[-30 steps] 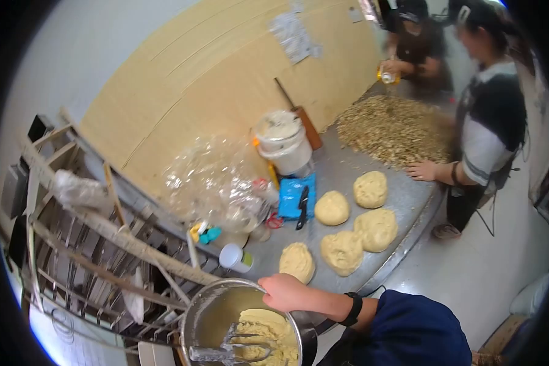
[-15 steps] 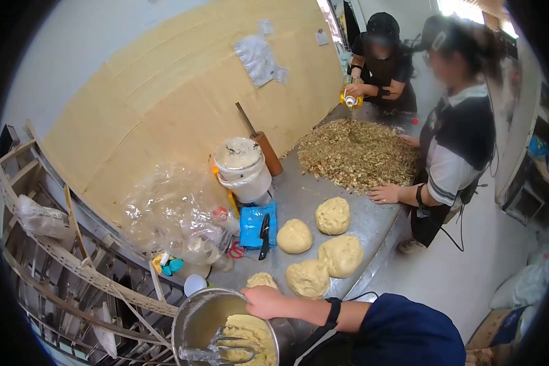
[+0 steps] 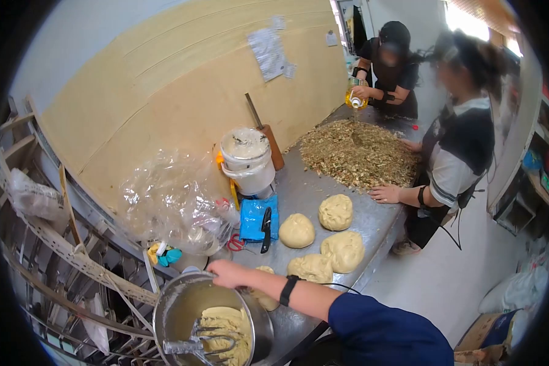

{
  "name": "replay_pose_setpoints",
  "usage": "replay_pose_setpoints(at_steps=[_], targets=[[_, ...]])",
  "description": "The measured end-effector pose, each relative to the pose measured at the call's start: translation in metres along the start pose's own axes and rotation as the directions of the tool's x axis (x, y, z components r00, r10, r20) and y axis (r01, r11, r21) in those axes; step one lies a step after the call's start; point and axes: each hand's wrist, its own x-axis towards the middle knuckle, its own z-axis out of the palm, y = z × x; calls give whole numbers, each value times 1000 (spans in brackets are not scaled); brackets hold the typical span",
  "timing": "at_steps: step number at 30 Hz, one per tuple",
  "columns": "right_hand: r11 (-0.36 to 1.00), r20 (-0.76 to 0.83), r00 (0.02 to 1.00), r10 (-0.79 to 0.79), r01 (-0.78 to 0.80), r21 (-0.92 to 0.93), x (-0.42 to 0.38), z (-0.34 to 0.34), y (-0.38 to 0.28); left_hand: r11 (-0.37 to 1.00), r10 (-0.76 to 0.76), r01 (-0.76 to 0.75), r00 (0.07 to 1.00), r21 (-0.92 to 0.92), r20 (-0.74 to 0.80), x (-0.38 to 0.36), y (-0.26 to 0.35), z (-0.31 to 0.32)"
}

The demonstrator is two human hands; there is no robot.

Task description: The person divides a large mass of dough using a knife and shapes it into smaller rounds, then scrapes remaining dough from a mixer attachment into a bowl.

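My right hand (image 3: pixel 227 274) reaches in from the lower right, fingers closed over the far rim of a steel mixing bowl (image 3: pixel 265 332). The bowl sits tilted toward me at the bottom of view. Inside it, pale yellow dough (image 3: pixel 235 323) lies against a metal beater (image 3: pixel 213 346) smeared with the same dough. Past my forearm, several dough balls (image 3: pixel 297 230) rest on the metal table (image 3: pixel 323 189); one is partly hidden behind my wrist and the bowl. I do not see my left hand.
A knife (image 3: pixel 266 230) lies on a blue packet (image 3: pixel 250 218) beside red scissors (image 3: pixel 235 243), clear plastic bags (image 3: pixel 171 201) and white buckets (image 3: pixel 247 160). Beyond is a chopped mixture heap (image 3: pixel 360 152); one person pours from an oil bottle (image 3: pixel 356 99), another touches the heap. Metal racks (image 3: pixel 73 268) stand left.
My right hand and the bowl have shifted left and slightly up in view, and more of the bowl's outside shows. The far person keeps pouring; the view has tilted a little.
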Motion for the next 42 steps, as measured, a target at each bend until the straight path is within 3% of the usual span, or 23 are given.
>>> replay_pose_setpoints(at_steps=[1,5,6,7,10,11,14,21,22,23,24,25,27,28,29,31,32,33,35,36,40,41,42], targets=[[999,-2,1000,-6,5,-46,10,0,4,993,46,-48,999,-111,-28,-2,0,5],[996,53,998,38,-34,-84,34,-22,-1,999,40,-42,987,11,156,4,-8,8],[994,72,997,31,-23,-110,44,-19,9,958,137,-62,957,-282,255,29,-43,3],[991,-5,1000,-8,7,-133,44,-20,12,983,155,-131,968,-126,197,46,-68,-1],[994,6,997,81,-80,-78,41,-25,8,980,91,-74,992,-184,88,8,-26,19],[986,12,986,165,-165,-21,40,-25,11,999,30,-26,988,-24,150,17,-34,10],[990,42,989,139,-140,34,40,-19,23,989,96,-80,987,-121,132,12,-26,15],[996,-103,991,89,-87,21,6,-16,26,990,106,-127,956,63,272,37,-16,7],[995,-153,984,96,-91,42,3,-13,33,890,359,-383,923,247,140,31,2,15],[994,-153,983,102,-96,44,-2,-15,28,694,605,-565,794,446,63,27,19,20],[988,-150,977,150,-152,-4,-6,-20,13,390,807,-696,574,603,140,29,31,22],[977,-153,969,195,-205,-53,-9,-25,0,387,810,-702,569,597,144,29,41,24],[969,-152,963,223,-236,-78,-13,-32,-20,390,638,-841,540,375,549,24,58,28],[959,-144,958,250,-265,-102,-14,-32,-23,396,438,-821,563,412,700,24,66,31],[958,-144,957,252,-268,-103,-13,-31,-21,398,437,-821,562,410,702,27,65,34],[961,-148,959,243,-259,-96,-13,-29,-17,163,187,-900,431,405,883,36,60,40],[961,-148,958,245,-261,-94,-13,-28,-16,-7,-96,-893,448,449,889,42,62,44],[963,-154,959,237,-253,-97,-14,-28,-17,-11,-98,-894,447,448,889,44,58,49],[965,-167,959,229,-246,-91,-14,-29,-19,-88,-371,-817,558,570,742,46,51,65],[962,-170,958,232,-252,-107,-15,-31,-23,-50,-555,-776,545,629,628,44,62,75],[950,-174,950,258,-283,-134,-15,-30,-24,219,-611,-704,441,676,657,68,41,79],[950,-176,948,265,-288,-120,-14,-29,-23,205,-618,-707,443,677,650,80,30,76],[952,-183,954,239,-267,-147,-14,-28,-22,454,-636,-548,353,703,686,86,29,77]])
